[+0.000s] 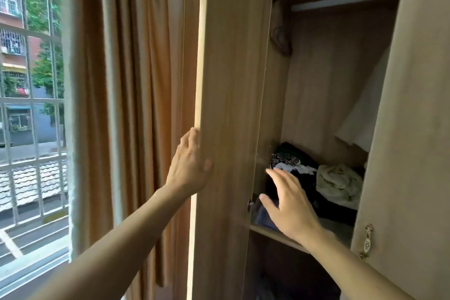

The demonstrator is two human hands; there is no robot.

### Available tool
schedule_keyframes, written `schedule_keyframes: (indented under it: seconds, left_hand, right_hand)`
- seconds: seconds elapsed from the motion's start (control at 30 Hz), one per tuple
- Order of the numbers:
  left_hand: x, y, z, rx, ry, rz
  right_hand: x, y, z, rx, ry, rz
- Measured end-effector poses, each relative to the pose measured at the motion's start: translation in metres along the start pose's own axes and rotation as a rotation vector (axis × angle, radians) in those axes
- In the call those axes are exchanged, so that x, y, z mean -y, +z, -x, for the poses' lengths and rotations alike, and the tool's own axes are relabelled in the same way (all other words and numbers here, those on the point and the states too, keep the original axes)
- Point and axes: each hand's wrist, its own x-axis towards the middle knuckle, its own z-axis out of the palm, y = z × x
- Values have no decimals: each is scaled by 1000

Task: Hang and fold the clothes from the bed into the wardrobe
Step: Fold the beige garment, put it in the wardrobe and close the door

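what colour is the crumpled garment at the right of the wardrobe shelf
The crumpled garment is pale greenish cream; the head view shows it.

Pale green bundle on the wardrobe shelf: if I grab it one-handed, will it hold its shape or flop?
Probably floppy: the pale green bundle lies crumpled in soft folds, so it would likely sag and unfurl. It looks like fabric, likely light for its bulk. Pushed, it would probably bunch against the dark clothes beside it rather than slide.
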Motion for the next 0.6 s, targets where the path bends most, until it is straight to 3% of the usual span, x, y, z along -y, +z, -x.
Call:
schedule_keyframes:
  seconds: [0.27, 0.47, 0.6]
  left_hand:
    - [-15, 20, 8, -96, -91, 108]
    - [-30, 29, 17, -183, 91, 135]
    - [-43, 45, 22, -124, 271, 218]
  right_hand:
    - [-5, -16, -2, -28, -12, -14]
    - [-15, -17, -2, -53, -1, -39]
    - [-19, -13, 0, -43, -15, -49]
